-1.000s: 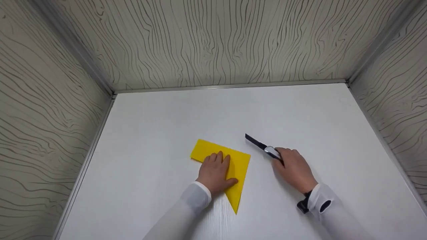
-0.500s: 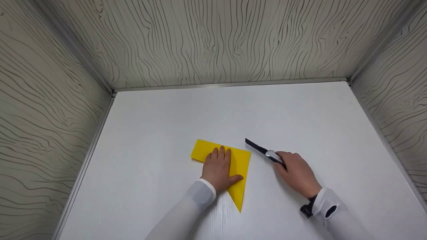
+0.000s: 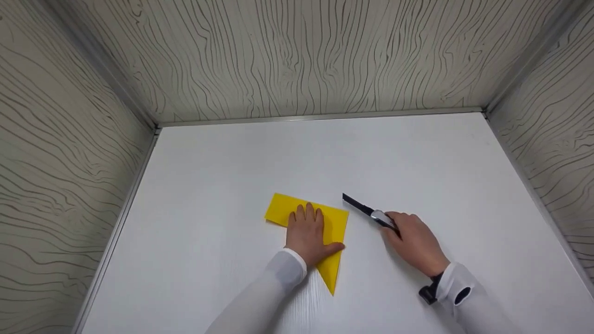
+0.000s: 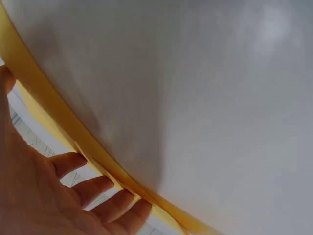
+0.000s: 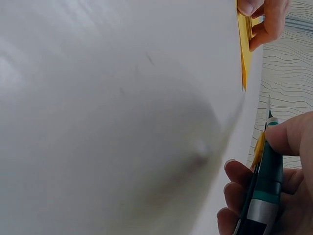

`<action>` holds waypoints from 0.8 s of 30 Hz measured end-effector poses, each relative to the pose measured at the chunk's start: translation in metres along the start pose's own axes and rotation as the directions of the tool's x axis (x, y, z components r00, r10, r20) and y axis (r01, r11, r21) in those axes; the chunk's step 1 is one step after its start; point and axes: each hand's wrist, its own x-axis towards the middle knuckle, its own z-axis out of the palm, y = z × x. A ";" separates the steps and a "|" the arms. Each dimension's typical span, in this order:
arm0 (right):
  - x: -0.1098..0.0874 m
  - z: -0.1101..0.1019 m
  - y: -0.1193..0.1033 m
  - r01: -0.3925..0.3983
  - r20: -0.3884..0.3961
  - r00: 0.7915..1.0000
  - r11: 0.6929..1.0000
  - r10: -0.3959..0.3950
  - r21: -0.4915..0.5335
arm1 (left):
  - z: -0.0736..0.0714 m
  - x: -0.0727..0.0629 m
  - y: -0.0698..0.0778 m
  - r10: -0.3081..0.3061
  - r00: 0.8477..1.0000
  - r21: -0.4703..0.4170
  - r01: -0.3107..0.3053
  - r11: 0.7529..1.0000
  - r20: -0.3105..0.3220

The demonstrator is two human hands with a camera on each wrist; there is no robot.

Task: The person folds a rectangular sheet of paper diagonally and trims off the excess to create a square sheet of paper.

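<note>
A folded yellow paper (image 3: 335, 226) lies on the white table, one corner pointing toward the near edge. My left hand (image 3: 307, 235) rests flat on it with fingers spread, the thumb reaching the paper's right edge. In the left wrist view, the fingertips touch the paper (image 4: 63, 110), whose layers show at the edge. To the right, my right hand (image 3: 416, 242) grips a utility knife (image 3: 370, 212). Its dark blade is extended and points up-left, apart from the paper. In the right wrist view, the knife (image 5: 270, 171) has a green body and a yellow slider; the thumb lies along it.
The white tabletop (image 3: 222, 162) spreads around both hands. Pale wood-grain panels (image 3: 297, 60) enclose it at the back and both sides, with metal strips (image 3: 320, 118) along the edges. A black strap with a small device (image 3: 429, 292) is on the right wrist.
My left hand has slid slightly right and up across the paper, its thumb now at the right edge. The right hand with the knife has shifted slightly down and right.
</note>
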 end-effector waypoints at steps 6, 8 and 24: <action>0.000 -0.001 -0.002 -0.013 0.004 1.000 1.000 0.013 0.010 | 0.000 0.001 0.005 -0.027 1.000 0.050 0.026 0.998 0.006; 0.000 -0.001 -0.002 -0.011 0.004 1.000 1.000 0.011 0.007 | 0.000 0.001 0.006 -0.031 0.999 0.060 0.030 0.998 0.007; -0.005 -0.003 0.000 0.012 -0.012 1.000 1.000 -0.012 0.009 | -0.004 0.001 -0.004 -0.007 0.998 -0.027 0.005 1.000 -0.070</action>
